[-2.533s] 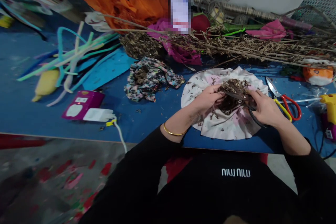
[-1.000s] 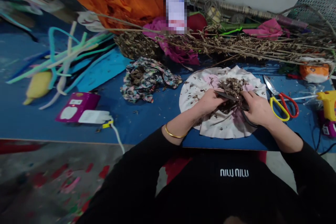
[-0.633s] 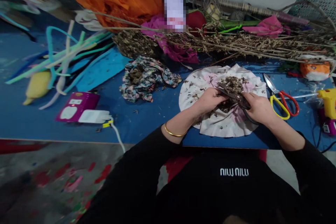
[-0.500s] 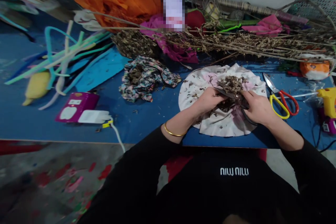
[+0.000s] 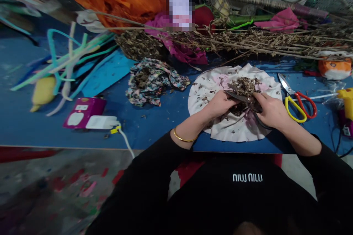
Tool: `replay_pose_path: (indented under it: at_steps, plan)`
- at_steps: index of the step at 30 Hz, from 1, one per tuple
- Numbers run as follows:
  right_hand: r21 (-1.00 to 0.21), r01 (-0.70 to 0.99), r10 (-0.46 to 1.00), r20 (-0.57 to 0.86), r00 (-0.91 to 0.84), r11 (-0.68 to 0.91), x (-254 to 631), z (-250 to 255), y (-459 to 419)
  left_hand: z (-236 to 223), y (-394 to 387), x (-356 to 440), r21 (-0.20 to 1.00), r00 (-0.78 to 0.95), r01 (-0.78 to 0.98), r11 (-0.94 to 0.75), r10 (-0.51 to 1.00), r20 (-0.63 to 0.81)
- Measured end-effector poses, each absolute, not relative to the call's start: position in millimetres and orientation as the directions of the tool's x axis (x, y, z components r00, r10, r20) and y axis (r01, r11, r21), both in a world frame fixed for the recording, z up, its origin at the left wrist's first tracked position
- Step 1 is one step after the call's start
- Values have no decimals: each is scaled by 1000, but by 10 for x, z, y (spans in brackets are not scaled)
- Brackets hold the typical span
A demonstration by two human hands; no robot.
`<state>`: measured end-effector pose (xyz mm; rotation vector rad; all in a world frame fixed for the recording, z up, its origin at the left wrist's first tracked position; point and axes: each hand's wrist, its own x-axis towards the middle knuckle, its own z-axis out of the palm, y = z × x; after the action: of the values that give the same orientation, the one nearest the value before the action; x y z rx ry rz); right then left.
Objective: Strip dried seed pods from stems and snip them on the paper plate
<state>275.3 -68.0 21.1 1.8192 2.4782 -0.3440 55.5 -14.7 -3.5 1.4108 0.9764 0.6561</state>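
Observation:
My right hand (image 5: 271,109) is closed around a pair of dark scissors (image 5: 240,97), whose blades point left over a heap of crumbled dried plant (image 5: 245,85). At the blades, my left hand (image 5: 220,103) has its fingers pinched together on brown dried plant; its fingertips are partly hidden. Beneath both hands a round white cloth (image 5: 202,86) with pinkish patches lies on the blue table, strewn with brown bits. Right of the cloth rest scissors with one yellow and one red handle (image 5: 306,104), their blades slightly apart.
Long dried stalks (image 5: 259,46) run along the back of the table (image 5: 154,128). A crumpled floral cloth (image 5: 146,82) with brown bits lies left of the white cloth. Further left are a purple box (image 5: 82,113), a white plug and foam strips. A yellow glue gun (image 5: 346,99) is at far right.
The whole view has shifted slightly. Both hands and the dark scissors stay at the same place over the white cloth, with hardly any visible movement.

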Motion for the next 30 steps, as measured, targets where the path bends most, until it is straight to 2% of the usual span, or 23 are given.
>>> replay_pose_path:
  at_steps: [5, 10, 16, 19, 23, 30]
  plan:
    - [-116, 952, 926, -229, -302, 282, 2715, 238, -667, -72, -153, 576, 983, 481, 160, 91, 862, -158]
    - [-146, 954, 918, -268, -291, 260, 2701, 233, -673, -152, -135, 571, 983, 479, 111, 146, 859, -181]
    - [-243, 936, 949, -122, -291, 255, 2804, 197, -653, -25, -129, 545, 964, 411, 76, 256, 872, -264]
    - [-282, 924, 959, -37, -281, 260, 2933, 188, -626, 51, -109, 529, 939, 352, -6, 345, 879, -321]
    - [-326, 906, 955, -27, -295, 271, 3030, 214, -607, 100, -86, 509, 924, 332, -89, 373, 885, -326]
    - [-227, 935, 951, -83, -297, 272, 2945, 205, -622, 84, -116, 534, 928, 380, -87, 362, 873, -305]
